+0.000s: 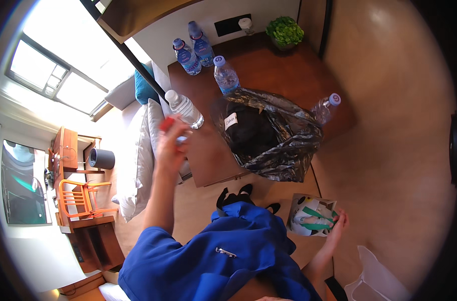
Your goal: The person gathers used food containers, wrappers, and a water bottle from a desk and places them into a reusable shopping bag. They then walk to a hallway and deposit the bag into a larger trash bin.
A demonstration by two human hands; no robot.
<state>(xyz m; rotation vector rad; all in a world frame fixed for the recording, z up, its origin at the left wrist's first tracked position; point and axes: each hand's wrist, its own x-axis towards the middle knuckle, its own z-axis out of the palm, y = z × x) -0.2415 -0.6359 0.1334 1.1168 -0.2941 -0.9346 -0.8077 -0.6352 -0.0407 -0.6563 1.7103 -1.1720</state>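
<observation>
My left hand (171, 148), blurred, is raised over the left side of the brown wooden tabletop (209, 154). Its fingers close on a small red object (167, 123); a bluish, shiny bit shows beside it, too blurred to name. Just beyond stands a clear plastic bottle with a white cap (185, 108). Low at my right side, my right hand (340, 220) grips the green handle (320, 212) of a printed carrier bag (301, 222). An open black plastic bag (288, 158) lies on the tabletop, with black fabric (251, 131) bearing a white label inside it.
Several water bottles stand on the tabletop, among them one behind the black bag (226, 77) and one at the right (324, 109). A potted green plant (284, 32) sits at the back. White pillows (134, 165) lie left; an orange chair (78, 197) stands farther off.
</observation>
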